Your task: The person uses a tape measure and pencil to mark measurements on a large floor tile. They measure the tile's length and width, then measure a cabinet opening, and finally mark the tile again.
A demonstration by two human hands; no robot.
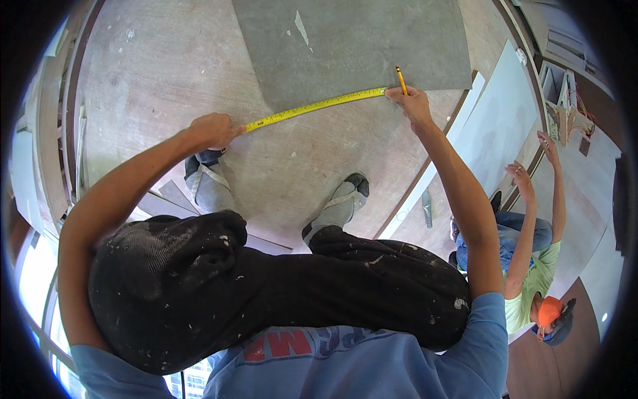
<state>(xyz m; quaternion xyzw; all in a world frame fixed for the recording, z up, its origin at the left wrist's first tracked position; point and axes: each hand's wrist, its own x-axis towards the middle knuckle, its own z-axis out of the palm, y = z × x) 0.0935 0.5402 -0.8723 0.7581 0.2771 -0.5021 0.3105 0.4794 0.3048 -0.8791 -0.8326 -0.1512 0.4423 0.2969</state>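
Observation:
A yellow tape measure blade [315, 106] stretches between my two hands, a little below the near edge of a grey sheet [359, 45] on the floor. At its left end, my left hand [215, 131] grips the tape; the case is mostly hidden by the hand. My right hand [411, 103] pinches the hooked end of the blade near the sheet's edge. A yellow pencil [401, 80] stands up from between the fingers of that same hand. The sheet bears a torn pale patch [301, 27].
A long white strip [438, 169] and a pale panel [498, 114] lie to the right. A dark-handled tool [427, 208] rests beside the strip. Another person [533, 269] squats at the right with both hands raised near a panel edge. Boards [50, 139] line the left side.

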